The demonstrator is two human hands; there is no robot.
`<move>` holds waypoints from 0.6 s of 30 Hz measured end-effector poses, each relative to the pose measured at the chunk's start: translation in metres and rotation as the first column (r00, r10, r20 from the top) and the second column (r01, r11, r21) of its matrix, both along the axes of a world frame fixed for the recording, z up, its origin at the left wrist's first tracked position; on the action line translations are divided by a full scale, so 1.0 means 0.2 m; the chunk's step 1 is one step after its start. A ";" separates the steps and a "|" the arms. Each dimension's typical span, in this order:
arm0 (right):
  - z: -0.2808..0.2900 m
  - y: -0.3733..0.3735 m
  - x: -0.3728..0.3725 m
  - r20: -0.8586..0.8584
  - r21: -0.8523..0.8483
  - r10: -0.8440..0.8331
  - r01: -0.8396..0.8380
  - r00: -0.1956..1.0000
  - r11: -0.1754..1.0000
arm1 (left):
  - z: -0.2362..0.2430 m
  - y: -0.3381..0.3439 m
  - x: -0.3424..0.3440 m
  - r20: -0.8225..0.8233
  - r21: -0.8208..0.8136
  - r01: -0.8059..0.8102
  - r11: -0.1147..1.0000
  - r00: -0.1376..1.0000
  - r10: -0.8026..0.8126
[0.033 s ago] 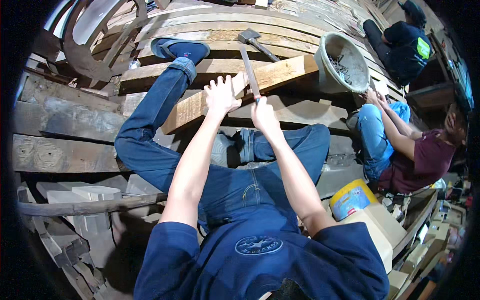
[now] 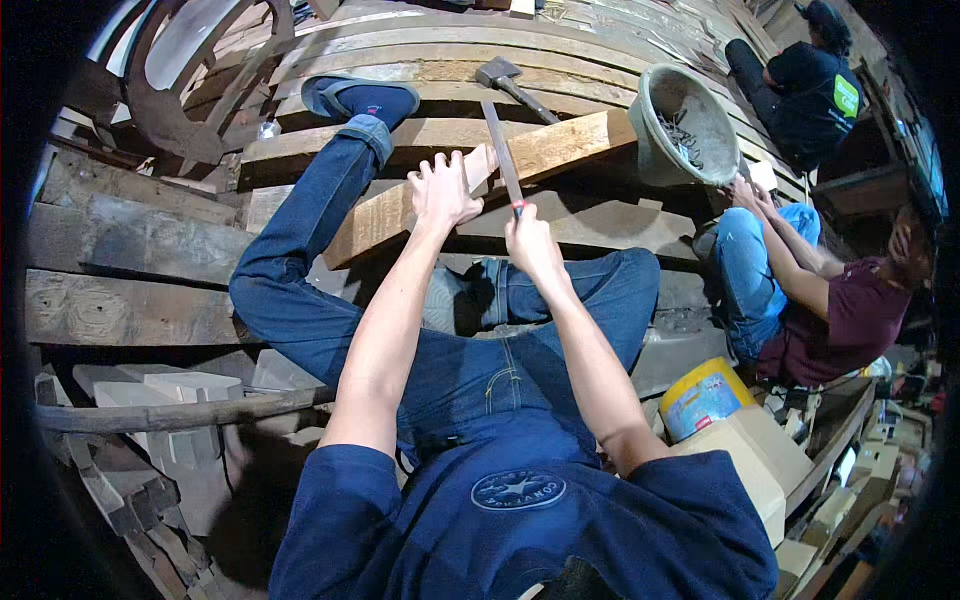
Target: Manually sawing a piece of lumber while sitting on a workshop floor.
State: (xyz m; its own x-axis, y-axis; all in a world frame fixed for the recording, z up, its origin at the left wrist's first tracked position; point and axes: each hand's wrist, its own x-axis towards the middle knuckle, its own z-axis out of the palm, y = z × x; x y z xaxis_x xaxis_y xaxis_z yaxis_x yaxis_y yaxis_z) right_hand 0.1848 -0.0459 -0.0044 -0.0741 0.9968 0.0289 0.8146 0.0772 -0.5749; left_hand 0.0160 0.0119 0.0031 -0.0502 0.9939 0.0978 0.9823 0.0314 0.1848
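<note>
My left hand (image 2: 442, 192) presses a small pale piece of wood (image 2: 482, 163) down on a thick wooden beam (image 2: 570, 145) that lies slantwise in front of me. Its fingers are bent over the piece, and the far end sticks out past them. In my right hand (image 2: 532, 242) is the red and dark handle of a long flat metal file (image 2: 502, 155). The file's blade points up and away from me, alongside the wood piece's right end. Whether blade and wood touch, I cannot tell.
Beyond the beam lies a heavy-headed hammer (image 2: 515, 88) on the planks. A grey bucket (image 2: 648, 150) with thin metal bits stands at the beam's right end. A co-worker in maroon (image 2: 840, 325) sits to the right, near a yellow tub (image 2: 735, 383); another person (image 2: 815, 100) sits farther back.
My right hand and the file have slid slightly back toward me. My left hand and the wood piece stay in place.
</note>
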 end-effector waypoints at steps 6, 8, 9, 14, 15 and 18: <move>-0.11 -0.20 0.07 -0.048 -0.098 -0.010 0.005 0.999 0.995 | 0.04 0.00 -0.01 -0.002 -0.116 -0.003 0.993 1.000 0.002; -0.10 -0.02 0.03 -0.097 0.030 0.047 -0.044 0.994 0.999 | 0.07 0.02 0.02 -0.007 -0.092 0.009 0.996 1.000 -0.009; -0.10 0.09 0.02 -0.086 0.066 0.052 -0.046 0.995 0.997 | 0.06 0.03 0.04 -0.013 -0.078 0.017 0.997 1.000 -0.018; -0.08 0.06 0.04 -0.146 0.007 0.063 -0.062 0.987 0.998 | 0.04 0.00 0.01 -0.030 -0.069 0.000 0.998 1.000 -0.002; -0.07 -0.03 0.05 -0.055 -0.097 0.048 -0.054 0.997 0.994 | 0.04 0.00 -0.01 0.008 -0.098 -0.014 0.995 1.000 0.015; -0.06 -0.22 0.10 -0.231 -0.209 0.019 -0.069 0.973 0.976 | 0.04 -0.01 -0.01 0.005 -0.113 -0.019 0.993 1.000 0.020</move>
State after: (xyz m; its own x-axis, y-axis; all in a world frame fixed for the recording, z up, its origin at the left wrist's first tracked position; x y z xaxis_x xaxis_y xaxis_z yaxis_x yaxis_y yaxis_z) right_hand 0.2047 -0.0906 -0.0163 -0.1341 0.9774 -0.1633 0.6595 -0.0350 -0.7509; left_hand 0.0137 0.0101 0.0107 -0.0698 0.9974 -0.0156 0.9801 0.0715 0.1852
